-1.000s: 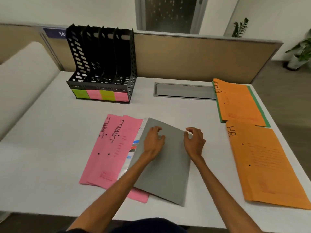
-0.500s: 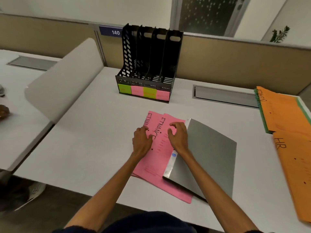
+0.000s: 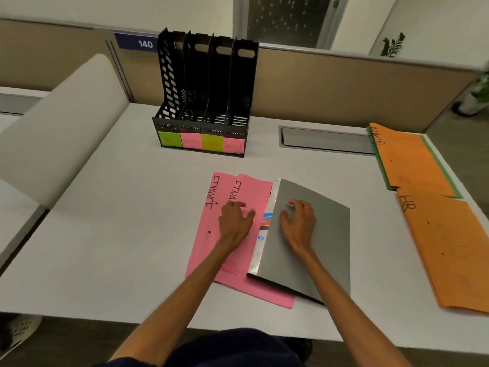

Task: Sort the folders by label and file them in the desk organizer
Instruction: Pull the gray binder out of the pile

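Two pink folders marked FINANCE lie overlapped at the desk's centre. A grey folder lies partly over their right edge, with coloured index tabs showing between. My left hand rests flat on the upper pink folder, fingers spread. My right hand presses on the grey folder, fingers curled at its upper left. A black four-slot desk organizer with green and pink labels stands behind. An orange folder marked HR and orange ADMIN folders over a green one lie at the right.
The white desk ends near me at its front edge. A metal cable tray cover sits at the back. A beige partition runs behind, and a white curved divider stands at the left.
My right hand moved from the pink folders onto the grey folder. My left hand shifted slightly right on the pink folder. The view turned back a little to the right.
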